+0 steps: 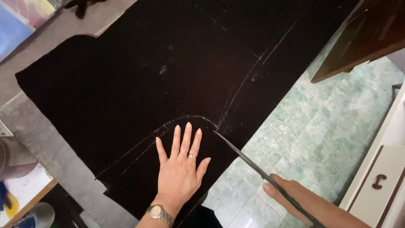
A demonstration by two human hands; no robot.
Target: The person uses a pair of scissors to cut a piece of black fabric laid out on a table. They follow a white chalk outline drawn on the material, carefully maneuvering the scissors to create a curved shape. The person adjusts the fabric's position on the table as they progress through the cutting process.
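— Fingers, left hand: state?
— Spread flat, gripping nothing, pressing my black cloth; chalk curve just beyond the fingertips.
— Right of them?
— Scissors, point at the cloth's edge beside my fingertips, handles clasped in my right hand over green floor tiles.

left hand lies on the cloth; scissors in right hand, just right of it.

Black fabric: spread flat on the tabletop, marked with white chalk lines including one curved outline. Scissors: long dark blades, tip at the chalk curve's right end.
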